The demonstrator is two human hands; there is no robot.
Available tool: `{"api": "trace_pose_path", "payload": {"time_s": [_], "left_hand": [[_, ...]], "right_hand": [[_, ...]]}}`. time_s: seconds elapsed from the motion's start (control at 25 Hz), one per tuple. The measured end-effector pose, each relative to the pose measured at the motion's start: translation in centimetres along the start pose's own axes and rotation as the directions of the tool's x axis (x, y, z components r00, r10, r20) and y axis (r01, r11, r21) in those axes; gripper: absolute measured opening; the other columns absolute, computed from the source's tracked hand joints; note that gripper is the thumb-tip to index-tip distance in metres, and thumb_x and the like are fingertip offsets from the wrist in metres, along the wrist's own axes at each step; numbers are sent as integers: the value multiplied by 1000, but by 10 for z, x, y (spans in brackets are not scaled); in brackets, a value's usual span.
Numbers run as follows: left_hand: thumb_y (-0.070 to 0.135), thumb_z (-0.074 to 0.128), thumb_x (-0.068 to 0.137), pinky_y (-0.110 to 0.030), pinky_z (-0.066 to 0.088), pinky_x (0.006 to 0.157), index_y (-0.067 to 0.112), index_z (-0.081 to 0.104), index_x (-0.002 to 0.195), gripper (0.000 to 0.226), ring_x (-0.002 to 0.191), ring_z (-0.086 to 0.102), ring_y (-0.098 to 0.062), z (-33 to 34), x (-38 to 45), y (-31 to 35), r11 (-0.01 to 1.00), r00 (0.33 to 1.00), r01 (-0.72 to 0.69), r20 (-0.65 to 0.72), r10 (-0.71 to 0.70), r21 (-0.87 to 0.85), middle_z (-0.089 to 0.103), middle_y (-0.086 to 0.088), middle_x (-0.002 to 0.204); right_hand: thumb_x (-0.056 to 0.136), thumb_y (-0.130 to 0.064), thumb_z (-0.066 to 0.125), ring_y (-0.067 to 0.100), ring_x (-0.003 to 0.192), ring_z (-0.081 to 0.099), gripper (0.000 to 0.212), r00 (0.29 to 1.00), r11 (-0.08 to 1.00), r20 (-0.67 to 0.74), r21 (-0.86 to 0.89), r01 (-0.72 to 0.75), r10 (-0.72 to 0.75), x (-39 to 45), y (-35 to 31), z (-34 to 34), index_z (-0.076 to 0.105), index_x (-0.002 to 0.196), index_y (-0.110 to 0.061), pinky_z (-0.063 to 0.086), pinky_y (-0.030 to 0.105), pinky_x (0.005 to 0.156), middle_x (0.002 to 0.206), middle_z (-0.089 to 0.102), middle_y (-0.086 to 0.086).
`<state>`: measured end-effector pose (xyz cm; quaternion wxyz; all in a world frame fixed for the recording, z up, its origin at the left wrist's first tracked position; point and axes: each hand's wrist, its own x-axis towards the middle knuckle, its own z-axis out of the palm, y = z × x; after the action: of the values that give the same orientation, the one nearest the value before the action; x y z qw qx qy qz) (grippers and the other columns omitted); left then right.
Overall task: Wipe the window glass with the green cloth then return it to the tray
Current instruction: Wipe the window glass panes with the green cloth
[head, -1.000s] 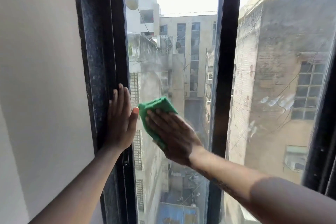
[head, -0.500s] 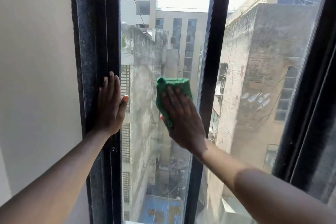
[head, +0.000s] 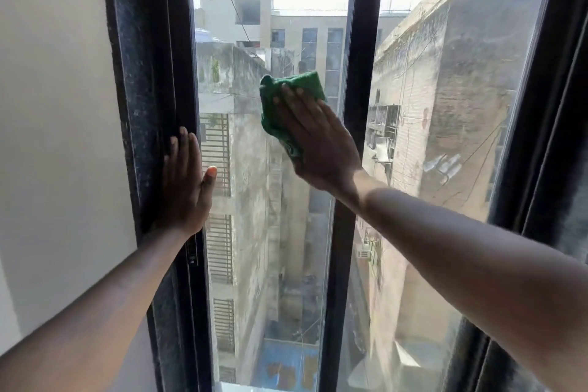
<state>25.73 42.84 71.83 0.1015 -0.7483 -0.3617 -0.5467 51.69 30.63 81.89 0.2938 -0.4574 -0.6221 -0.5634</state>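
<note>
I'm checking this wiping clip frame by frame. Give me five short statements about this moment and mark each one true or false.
1. The right hand presses the green cloth flat against the glass of the left pane. True.
2. The left hand holds a spray bottle. False: it holds nothing and rests open against the dark window frame.
3. The cloth sits near the vertical bar between the two panes. True.
4. The cloth is already back on the tray. False: it is on the glass, and no tray is in view.
5. The right pane is being wiped. False: the cloth is on the left pane.
</note>
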Motion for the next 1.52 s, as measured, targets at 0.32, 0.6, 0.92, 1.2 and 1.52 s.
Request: {"api": "trace_pose_path", "payload": {"time_s": [0.32, 0.6, 0.92, 1.2, 1.52], "left_hand": [[39, 24, 120, -47, 6, 145, 16, 10, 182, 68, 179, -1, -21, 4, 3, 28, 999, 993, -32, -111, 30, -11, 2, -3, 192], [36, 41, 121, -46, 12, 144, 13, 27, 180, 65, 178, 11, -22, 25, 48, 162, 896, 898, -414, -89, 431, 159, 19, -7, 190], [30, 44, 121, -46, 36, 135, 14, 33, 178, 60, 173, 31, -20, 71, 42, 209, 769, 782, -578, -82, 617, 273, 27, -3, 188], [32, 48, 119, -43, 36, 126, 23, 33, 178, 61, 170, 35, -10, 88, 41, 201, 772, 767, -532, -187, 613, 350, 28, 6, 188], [33, 47, 120, -43, 41, 120, 23, 39, 176, 58, 167, 41, -10, 81, 41, 192, 788, 783, -493, -206, 587, 369, 33, 5, 186]], "right_hand": [[123, -26, 2, -3, 169, -16, 64, 831, 981, 521, 94, 172, -196, -243, -58, 16, 18, 165, 19, -11, 47, 141, 176, -18, -43], [92, 7, 70, 30, 165, 40, 94, 985, 995, 161, 82, 52, -65, -230, 74, -51, 32, 174, -17, 40, 54, 133, 177, 45, 4], [108, -30, 58, 17, 174, 8, 83, 801, 909, 441, 100, 404, -405, -247, 139, -48, 14, 179, -25, 25, 48, 136, 188, 14, -5], [101, -30, 65, 33, 175, -2, 99, 969, 979, 184, -153, -136, 164, -180, 117, -25, 7, 179, -12, 4, 50, 143, 188, -1, 14], [107, -35, 49, 34, 175, 3, 85, 844, 843, 72, -141, -519, 532, -197, 165, -58, 9, 178, -12, 8, 48, 143, 188, 1, 14]]}}
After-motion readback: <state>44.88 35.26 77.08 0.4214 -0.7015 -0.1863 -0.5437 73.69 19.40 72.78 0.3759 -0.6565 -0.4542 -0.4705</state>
